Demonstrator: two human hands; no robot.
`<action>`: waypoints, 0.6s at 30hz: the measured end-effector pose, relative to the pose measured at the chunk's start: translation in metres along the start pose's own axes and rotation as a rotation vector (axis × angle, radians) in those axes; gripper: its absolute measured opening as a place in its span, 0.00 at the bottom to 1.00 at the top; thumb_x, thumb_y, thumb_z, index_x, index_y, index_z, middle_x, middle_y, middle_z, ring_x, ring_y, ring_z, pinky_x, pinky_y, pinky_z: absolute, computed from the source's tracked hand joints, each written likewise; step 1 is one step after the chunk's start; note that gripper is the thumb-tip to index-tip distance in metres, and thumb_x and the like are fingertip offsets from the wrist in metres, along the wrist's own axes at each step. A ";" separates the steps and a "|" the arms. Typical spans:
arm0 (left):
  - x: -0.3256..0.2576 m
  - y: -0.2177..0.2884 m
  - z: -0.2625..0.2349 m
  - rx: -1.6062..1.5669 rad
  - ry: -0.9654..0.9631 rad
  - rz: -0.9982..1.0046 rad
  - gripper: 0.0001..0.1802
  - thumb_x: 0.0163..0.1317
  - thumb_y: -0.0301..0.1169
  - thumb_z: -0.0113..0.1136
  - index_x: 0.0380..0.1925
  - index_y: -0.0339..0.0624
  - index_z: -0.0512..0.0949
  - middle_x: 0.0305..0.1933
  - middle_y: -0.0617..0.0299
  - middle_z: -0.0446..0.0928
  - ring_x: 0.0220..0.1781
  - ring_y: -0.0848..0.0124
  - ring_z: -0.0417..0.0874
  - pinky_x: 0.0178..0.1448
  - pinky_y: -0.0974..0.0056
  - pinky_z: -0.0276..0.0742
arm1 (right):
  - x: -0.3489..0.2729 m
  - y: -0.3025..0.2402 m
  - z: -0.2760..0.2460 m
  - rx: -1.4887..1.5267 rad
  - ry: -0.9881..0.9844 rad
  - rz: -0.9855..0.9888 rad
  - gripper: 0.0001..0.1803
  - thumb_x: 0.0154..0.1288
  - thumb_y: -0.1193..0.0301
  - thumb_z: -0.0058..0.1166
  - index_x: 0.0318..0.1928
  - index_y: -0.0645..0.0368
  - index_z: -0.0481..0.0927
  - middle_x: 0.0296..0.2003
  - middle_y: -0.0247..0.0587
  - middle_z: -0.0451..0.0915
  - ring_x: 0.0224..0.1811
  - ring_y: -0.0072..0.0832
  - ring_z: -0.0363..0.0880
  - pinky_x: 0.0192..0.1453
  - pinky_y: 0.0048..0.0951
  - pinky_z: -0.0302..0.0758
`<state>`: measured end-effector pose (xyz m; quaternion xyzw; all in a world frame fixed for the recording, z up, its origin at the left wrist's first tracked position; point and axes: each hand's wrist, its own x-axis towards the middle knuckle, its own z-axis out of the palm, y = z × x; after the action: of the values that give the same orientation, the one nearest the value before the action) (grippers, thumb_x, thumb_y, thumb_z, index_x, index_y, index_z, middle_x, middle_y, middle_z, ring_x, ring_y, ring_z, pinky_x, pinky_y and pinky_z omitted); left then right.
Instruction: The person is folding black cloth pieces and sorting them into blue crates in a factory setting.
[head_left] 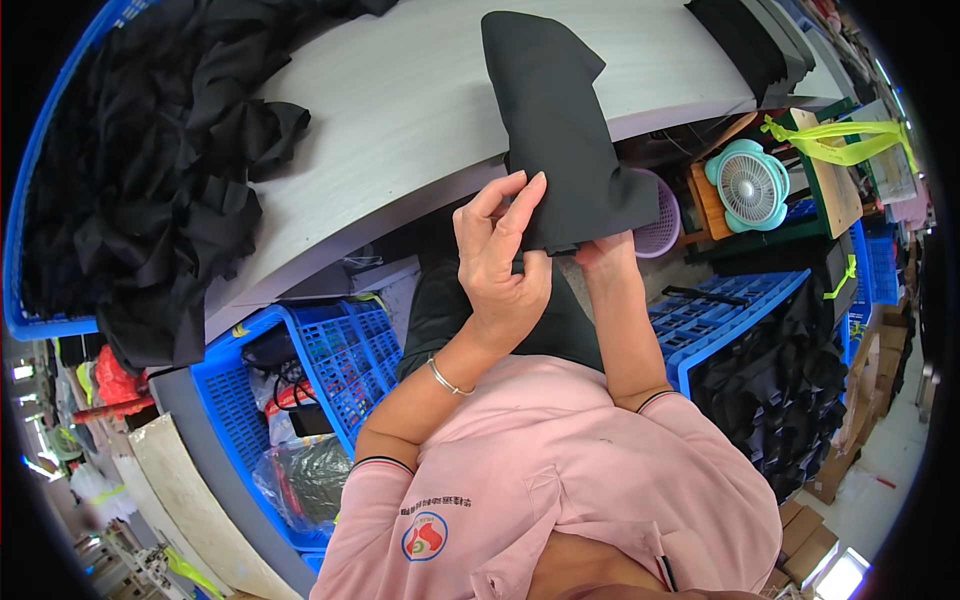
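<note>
A folded piece of black cloth lies partly on the white table and reaches past its front edge toward me. My left hand is at the cloth's left edge, its index and middle fingertips at the fabric and its thumb apart from them, lower down. Under the cloth's near end goes my right hand; only its base shows, and the cloth hides its fingers. A heap of black cloth fills a blue basket at the far left and spills onto the table.
The white table curves across the front, with stacked black pieces at its right end. Blue crates stand on both sides of me. A purple bin and a turquoise fan are at the right.
</note>
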<state>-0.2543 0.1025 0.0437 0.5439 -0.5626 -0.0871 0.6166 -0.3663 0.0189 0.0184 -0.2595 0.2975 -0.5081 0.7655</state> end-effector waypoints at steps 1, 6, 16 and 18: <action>-0.001 0.000 0.000 -0.037 0.001 0.005 0.36 0.44 0.06 0.51 0.56 0.40 0.80 0.58 0.56 0.74 0.56 0.65 0.75 0.51 0.69 0.74 | 0.000 0.000 -0.002 0.065 -0.069 0.021 0.20 0.69 0.64 0.55 0.56 0.64 0.75 0.48 0.43 0.81 0.46 0.32 0.83 0.48 0.34 0.84; 0.000 0.000 0.000 -0.074 -0.010 0.021 0.36 0.44 0.06 0.51 0.57 0.39 0.80 0.58 0.54 0.73 0.56 0.65 0.75 0.55 0.68 0.75 | -0.001 0.004 0.001 0.033 -0.065 -0.043 0.23 0.66 0.61 0.58 0.55 0.64 0.77 0.47 0.44 0.82 0.46 0.33 0.84 0.48 0.33 0.84; -0.005 0.001 -0.002 -0.090 -0.053 0.029 0.36 0.45 0.09 0.54 0.60 0.36 0.78 0.60 0.52 0.72 0.54 0.66 0.75 0.53 0.67 0.75 | 0.000 0.010 -0.003 0.088 -0.038 -0.057 0.22 0.66 0.61 0.57 0.54 0.64 0.77 0.45 0.43 0.82 0.43 0.31 0.83 0.45 0.30 0.84; -0.006 0.001 -0.005 -0.124 -0.074 0.007 0.36 0.46 0.10 0.55 0.60 0.36 0.77 0.62 0.51 0.71 0.54 0.65 0.75 0.53 0.67 0.76 | 0.002 0.012 -0.002 0.027 -0.008 -0.081 0.22 0.66 0.61 0.57 0.54 0.64 0.77 0.45 0.43 0.82 0.43 0.32 0.83 0.47 0.32 0.83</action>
<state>-0.2531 0.1099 0.0414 0.4989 -0.5806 -0.1397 0.6281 -0.3602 0.0209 0.0083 -0.2630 0.2765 -0.5417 0.7490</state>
